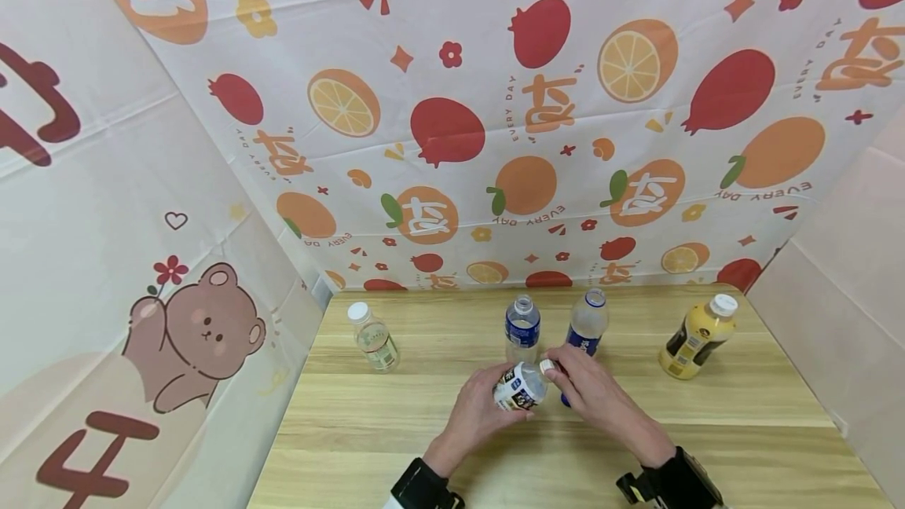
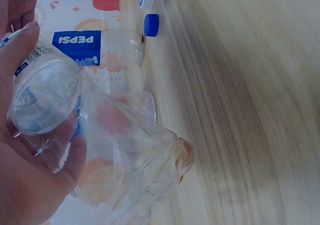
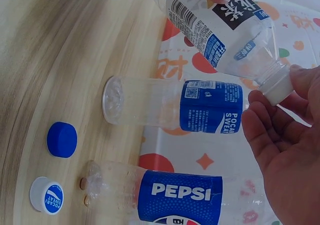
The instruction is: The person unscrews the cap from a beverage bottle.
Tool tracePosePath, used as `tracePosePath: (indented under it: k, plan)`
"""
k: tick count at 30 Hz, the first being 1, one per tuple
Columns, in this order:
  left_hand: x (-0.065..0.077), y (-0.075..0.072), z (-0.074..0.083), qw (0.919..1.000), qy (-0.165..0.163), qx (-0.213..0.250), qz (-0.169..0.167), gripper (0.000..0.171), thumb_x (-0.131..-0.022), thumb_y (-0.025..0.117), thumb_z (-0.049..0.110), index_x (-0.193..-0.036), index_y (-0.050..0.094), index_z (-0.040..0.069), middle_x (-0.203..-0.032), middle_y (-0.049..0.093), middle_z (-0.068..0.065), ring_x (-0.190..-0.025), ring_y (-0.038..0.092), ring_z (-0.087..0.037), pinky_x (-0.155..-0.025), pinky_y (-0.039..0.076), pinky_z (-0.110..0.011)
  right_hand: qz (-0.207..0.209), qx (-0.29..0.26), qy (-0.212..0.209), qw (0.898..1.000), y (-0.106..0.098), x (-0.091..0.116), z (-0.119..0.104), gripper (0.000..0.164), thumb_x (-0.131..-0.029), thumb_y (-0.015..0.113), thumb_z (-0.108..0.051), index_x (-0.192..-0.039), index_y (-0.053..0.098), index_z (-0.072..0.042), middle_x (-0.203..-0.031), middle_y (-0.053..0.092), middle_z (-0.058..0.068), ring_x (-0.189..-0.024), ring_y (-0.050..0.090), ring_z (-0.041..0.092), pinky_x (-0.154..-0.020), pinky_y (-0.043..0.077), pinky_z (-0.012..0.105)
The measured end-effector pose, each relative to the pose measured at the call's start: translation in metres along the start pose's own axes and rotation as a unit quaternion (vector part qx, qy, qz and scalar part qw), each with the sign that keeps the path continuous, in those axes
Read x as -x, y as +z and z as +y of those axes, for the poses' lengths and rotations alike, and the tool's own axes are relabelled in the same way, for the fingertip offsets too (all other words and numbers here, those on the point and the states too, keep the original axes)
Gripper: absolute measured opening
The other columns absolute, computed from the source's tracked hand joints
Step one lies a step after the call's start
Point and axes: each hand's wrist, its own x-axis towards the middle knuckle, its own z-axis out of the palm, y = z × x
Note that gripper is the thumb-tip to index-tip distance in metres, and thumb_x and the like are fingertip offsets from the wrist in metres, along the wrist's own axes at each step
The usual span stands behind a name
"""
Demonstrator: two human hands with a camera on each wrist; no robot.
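Observation:
My left hand [image 1: 481,403] grips a clear plastic bottle [image 3: 240,40] with a white, black and blue label, tilted toward the right. My right hand [image 3: 287,135] pinches the white cap [image 3: 278,86] at its mouth between thumb and fingers. Just behind stands an uncapped Pocari Sweat bottle [image 3: 212,106] with a blue label. Beside it is an uncapped Pepsi bottle [image 3: 181,196], partly hidden by the right hand in the head view. A blue cap [image 3: 62,140] and a white Pocari Sweat cap [image 3: 47,195] lie on the table near the bottles.
On the wooden table [image 1: 353,446], a small clear bottle with a white cap [image 1: 375,342] stands at the left. A yellow bottle with a white cap [image 1: 696,336] stands at the right. A fruit-print cloth [image 1: 488,242] hangs behind the table.

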Motion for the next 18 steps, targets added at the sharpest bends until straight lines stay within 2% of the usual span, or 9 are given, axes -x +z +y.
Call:
tracePosePath:
  k: [12, 18]
  plan:
    - [-0.0043, -0.0064, -0.0038, 0.9986, -0.021, -0.006, -0.048, 0.076, -0.072, 0.095, 0.04, -0.135, 0.065, 0.011, -0.122, 0.072, 0.0, -0.104, 0.064, -0.012, -0.088, 0.054, -0.029, -0.021, -0.017, -0.012, 1.0, 0.0004, 0.0022, 0.0022, 0.024, -0.096, 0.067, 0.002, -0.118, 0.061, -0.006, -0.105, 0.059, -0.006, -0.091, 0.051, 0.004, -0.071, 0.05, 0.028]
    - [-0.0053, -0.0081, -0.004, 0.998, -0.026, -0.002, -0.058, 0.076, -0.073, 0.094, 0.041, -0.135, 0.065, 0.01, -0.123, 0.072, -0.002, -0.106, 0.065, -0.014, -0.088, 0.054, -0.029, -0.026, -0.035, -0.017, 0.999, 0.0003, 0.0022, 0.0023, 0.028, -0.095, 0.067, 0.006, -0.12, 0.061, -0.004, -0.109, 0.06, -0.003, -0.093, 0.052, 0.005, -0.073, 0.051, 0.028]
